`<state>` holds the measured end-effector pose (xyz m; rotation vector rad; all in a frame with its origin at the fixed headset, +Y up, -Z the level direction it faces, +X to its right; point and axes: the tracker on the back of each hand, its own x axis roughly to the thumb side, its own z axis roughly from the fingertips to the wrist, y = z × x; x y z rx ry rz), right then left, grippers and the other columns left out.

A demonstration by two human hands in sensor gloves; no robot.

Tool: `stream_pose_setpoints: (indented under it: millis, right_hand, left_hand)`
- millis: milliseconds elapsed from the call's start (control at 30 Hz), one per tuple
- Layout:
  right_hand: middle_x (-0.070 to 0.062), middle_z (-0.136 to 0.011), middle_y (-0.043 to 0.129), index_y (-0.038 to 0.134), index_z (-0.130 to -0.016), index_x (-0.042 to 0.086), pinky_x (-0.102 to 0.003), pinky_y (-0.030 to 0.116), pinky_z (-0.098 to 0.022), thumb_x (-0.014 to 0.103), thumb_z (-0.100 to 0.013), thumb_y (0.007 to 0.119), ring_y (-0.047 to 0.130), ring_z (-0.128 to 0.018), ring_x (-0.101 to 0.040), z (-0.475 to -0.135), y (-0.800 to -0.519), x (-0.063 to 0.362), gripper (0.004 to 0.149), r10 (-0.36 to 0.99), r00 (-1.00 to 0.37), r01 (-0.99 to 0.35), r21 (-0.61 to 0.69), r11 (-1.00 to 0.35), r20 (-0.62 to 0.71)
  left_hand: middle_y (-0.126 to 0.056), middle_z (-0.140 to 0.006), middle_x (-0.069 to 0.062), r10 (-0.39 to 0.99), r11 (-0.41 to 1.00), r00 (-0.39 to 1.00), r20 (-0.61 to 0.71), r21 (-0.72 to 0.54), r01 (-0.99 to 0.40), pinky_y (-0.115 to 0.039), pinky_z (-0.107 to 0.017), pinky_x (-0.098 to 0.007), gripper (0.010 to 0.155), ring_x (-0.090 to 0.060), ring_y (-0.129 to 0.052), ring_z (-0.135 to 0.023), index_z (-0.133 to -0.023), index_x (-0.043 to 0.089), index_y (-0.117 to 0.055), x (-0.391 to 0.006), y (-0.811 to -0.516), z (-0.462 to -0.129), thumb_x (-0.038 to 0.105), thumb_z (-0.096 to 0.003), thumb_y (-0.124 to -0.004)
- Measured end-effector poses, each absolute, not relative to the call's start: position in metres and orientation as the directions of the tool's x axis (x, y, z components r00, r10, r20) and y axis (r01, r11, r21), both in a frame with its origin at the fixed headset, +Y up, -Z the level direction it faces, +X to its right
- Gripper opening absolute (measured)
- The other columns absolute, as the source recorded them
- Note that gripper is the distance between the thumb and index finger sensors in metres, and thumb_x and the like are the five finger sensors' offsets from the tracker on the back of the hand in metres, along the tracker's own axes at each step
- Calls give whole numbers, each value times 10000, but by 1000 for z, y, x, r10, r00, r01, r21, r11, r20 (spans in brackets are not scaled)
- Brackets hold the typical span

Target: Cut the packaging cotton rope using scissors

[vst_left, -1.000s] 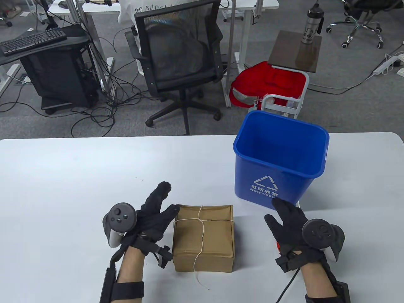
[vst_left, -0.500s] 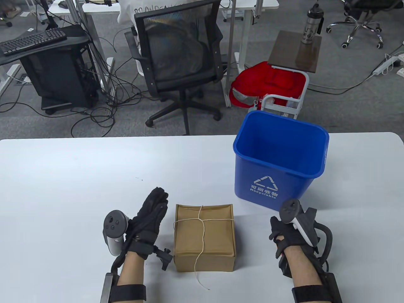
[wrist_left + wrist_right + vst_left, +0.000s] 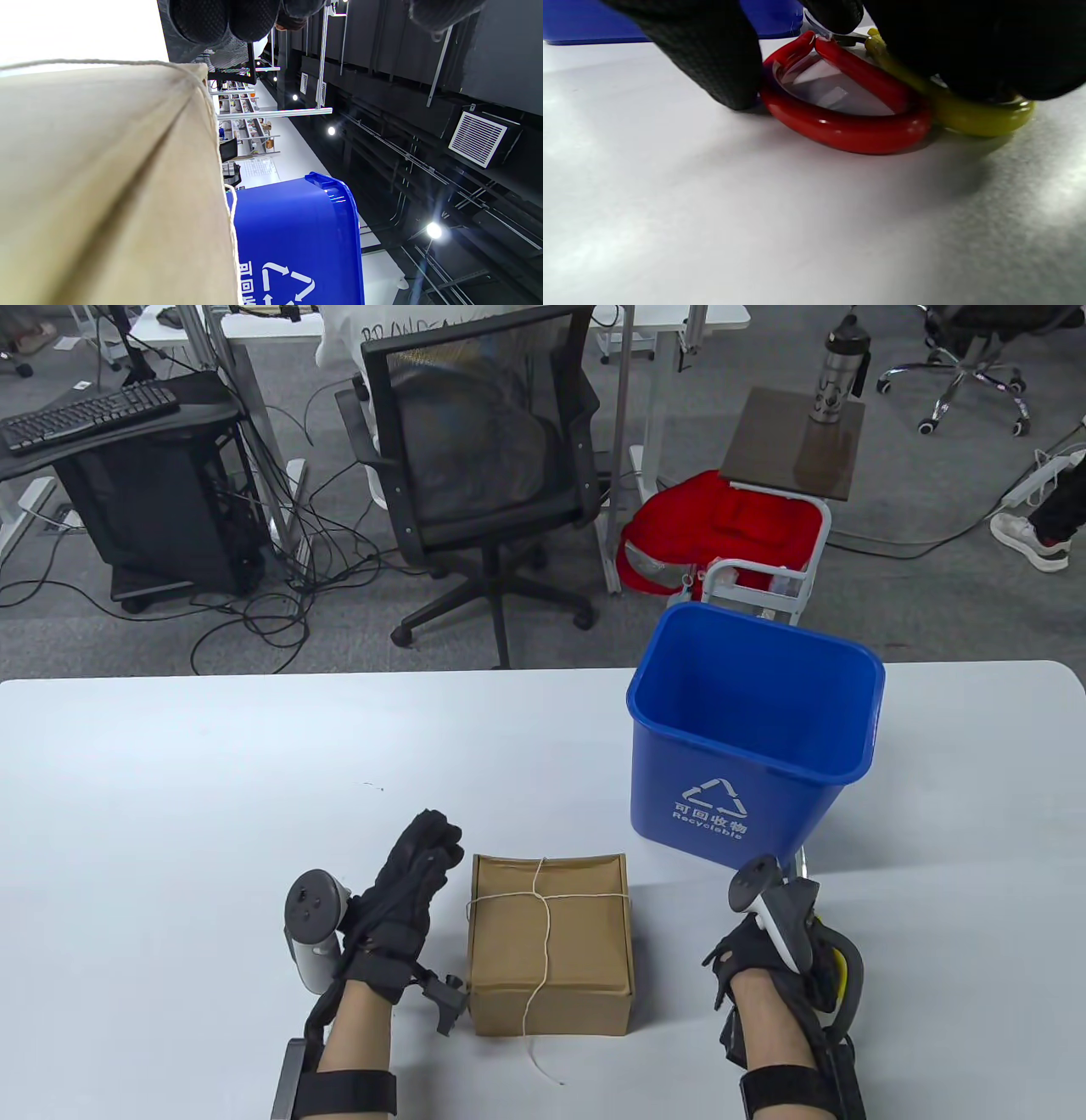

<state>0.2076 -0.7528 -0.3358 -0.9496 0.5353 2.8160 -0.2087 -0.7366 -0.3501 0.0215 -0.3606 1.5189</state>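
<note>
A brown paper-wrapped box tied crosswise with white cotton rope lies on the white table near its front edge. My left hand stands on its edge just left of the box, fingers straight, holding nothing. In the left wrist view the box and the rope fill the left side. To the right of the box, my right hand is curled over scissors lying flat on the table. In the right wrist view its fingers cover the yellow handle loop, and the thumb sits by the red loop.
A blue recycling bin stands on the table behind the right hand, close to the box's far right corner. An office chair and a red bag are on the floor beyond the table. A person's shoe shows at far right.
My right hand turned palm down, drew back toward me and closed over the scissors. My left hand rolled onto its edge off the box corner. A shoe came into view at far right.
</note>
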Motion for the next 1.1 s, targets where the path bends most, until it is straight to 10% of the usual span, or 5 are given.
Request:
stream_pose_setpoints:
  millis: [667, 967, 1100]
  right_hand:
    - [-394, -807, 714, 449, -930, -19, -863, 690, -355, 516, -346, 984, 868, -591, -619, -325, -746, 251, 955, 177, -598, -354, 60, -933, -781]
    - [-307, -793, 749, 440, -916, 26, -601, 838, -288, 552, -355, 964, 928, -324, -335, -313, -740, 257, 932, 372, -503, -367, -197, -909, -781]
    - [-233, -753, 780, 389, -913, 33, -554, 859, -280, 356, -450, 809, 941, -281, -270, -302, -734, 265, 703, 555, -360, -375, -428, -822, -750]
  left_hand:
    - [-432, -1132, -312, 973, 37, -14, 229, -219, -975, -368, -667, -792, 789, -595, -529, -1003, -1163, 97, -344, -208, -735, -349, 576, -606, -631]
    - [-440, -1125, -323, 974, 30, -21, 227, -218, -976, -369, -665, -792, 779, -597, -531, -1001, -1159, 91, -368, -209, -734, -349, 570, -606, -634]
    - [-440, -1126, -321, 974, 24, -28, 223, -227, -974, -368, -665, -792, 776, -597, -528, -1003, -1158, 92, -372, -208, -735, -349, 571, -607, -633]
